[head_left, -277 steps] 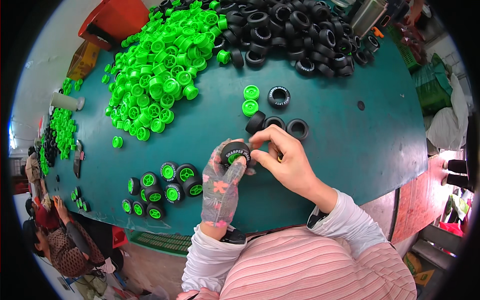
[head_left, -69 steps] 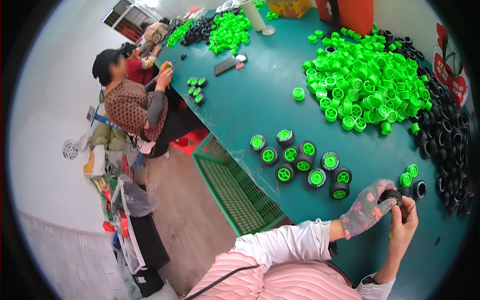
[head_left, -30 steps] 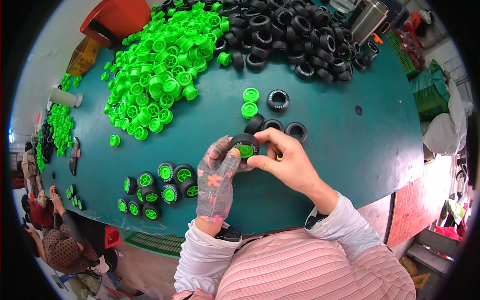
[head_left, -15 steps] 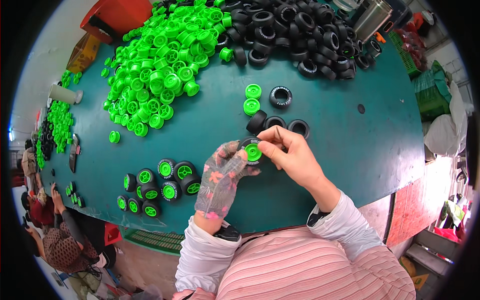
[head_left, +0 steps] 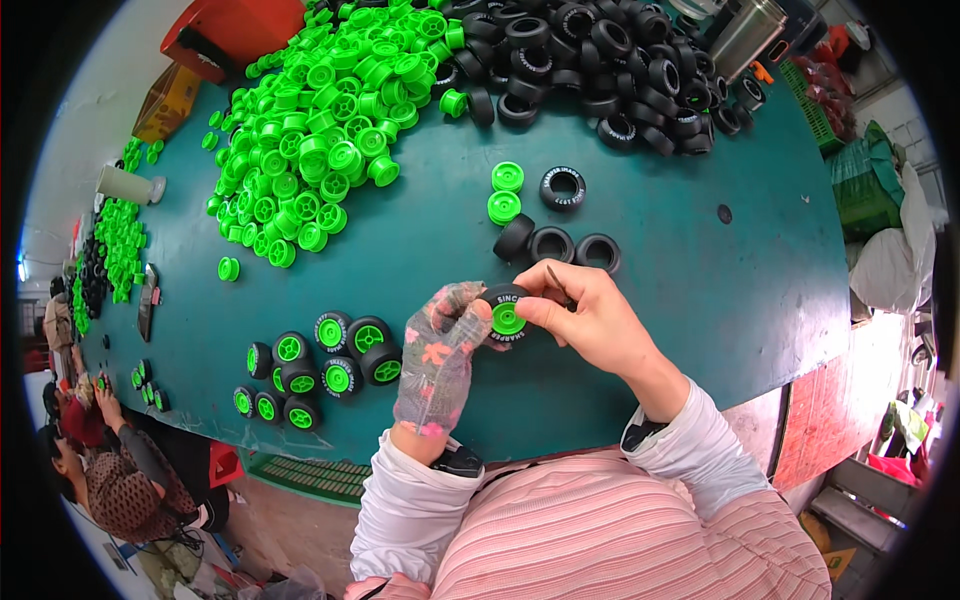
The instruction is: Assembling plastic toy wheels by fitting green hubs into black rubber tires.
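Near the table's front edge, my left hand [head_left: 440,355], in a thin floral glove, is closed around a toy wheel [head_left: 507,318]. The wheel is a black tyre with a green rim in it, its face turned up. My bare right hand [head_left: 590,318] is bent at the wheel's right side, thumb against the rim. A thin dark tool [head_left: 556,278] sticks up between its fingers; its other end is hidden. Just beyond my hands lie several loose black tyres [head_left: 551,245] and two green rims [head_left: 505,207]. Assembled wheels [head_left: 338,376] stand grouped left of my left hand.
A large pile of green rims [head_left: 320,130] and a heap of black tyres [head_left: 610,70] cover the far side of the green table [head_left: 680,300]. A steel flask [head_left: 748,38] stands far right, a red bin [head_left: 230,35] far left. Another person [head_left: 120,480] works at the left.
The wheel has turned in my hands: its lettering sits differently and the tyre's face shows more fully. Both hands have shifted only slightly. The person at the left has moved a little.
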### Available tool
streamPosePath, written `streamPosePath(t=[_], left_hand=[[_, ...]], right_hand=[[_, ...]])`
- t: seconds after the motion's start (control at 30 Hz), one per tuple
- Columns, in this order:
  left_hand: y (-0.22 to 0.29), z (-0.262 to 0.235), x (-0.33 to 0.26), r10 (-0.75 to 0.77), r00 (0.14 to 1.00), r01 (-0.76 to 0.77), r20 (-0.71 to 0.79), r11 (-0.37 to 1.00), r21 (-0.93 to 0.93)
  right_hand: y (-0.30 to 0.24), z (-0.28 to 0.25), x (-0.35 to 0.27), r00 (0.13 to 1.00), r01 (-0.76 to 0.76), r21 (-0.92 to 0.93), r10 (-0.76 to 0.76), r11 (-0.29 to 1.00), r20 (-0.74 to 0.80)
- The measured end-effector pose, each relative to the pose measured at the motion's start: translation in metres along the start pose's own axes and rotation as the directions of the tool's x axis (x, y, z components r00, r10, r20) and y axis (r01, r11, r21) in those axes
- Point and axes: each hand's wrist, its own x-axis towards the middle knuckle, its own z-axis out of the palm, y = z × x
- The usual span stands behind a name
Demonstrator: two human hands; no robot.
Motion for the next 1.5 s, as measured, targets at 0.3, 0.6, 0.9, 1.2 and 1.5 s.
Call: streamPosePath(t=[0.3, 0.6, 0.9, 1.2, 1.5], left_hand=[[0.002, 0.015, -0.003, -0.097, 0.989, 0.081, -0.109, 0.986, -0.147], [0.005, 0.012, -0.002, -0.054, 0.994, 0.048, -0.090, 0.996, -0.070], [0.000, -0.007, -0.001, -0.068, 0.996, 0.063, 0.058, 0.995, 0.082], [0.001, 0.000, -0.006, -0.020, 0.992, 0.064, 0.124, 0.929, -0.366], [0.002, 0.004, -0.006, 0.052, 0.998, -0.057, -0.023, 0.949, -0.311]], right_hand=[[0.010, 0.002, -0.004, 0.998, 0.002, 0.013, -0.001, 1.000, -0.058], [0.003, 0.005, -0.006, 0.989, 0.098, -0.195, -0.117, 0.976, -0.093], [0.001, 0.002, -0.009, 0.989, -0.143, 0.161, 0.147, 0.977, -0.013], [-0.005, 0.019, -0.015, 0.938, 0.270, -0.235, -0.310, 0.934, -0.154], [0.003, 0.019, -0.015, 0.938, 0.256, -0.405, -0.327, 0.878, -0.117]])
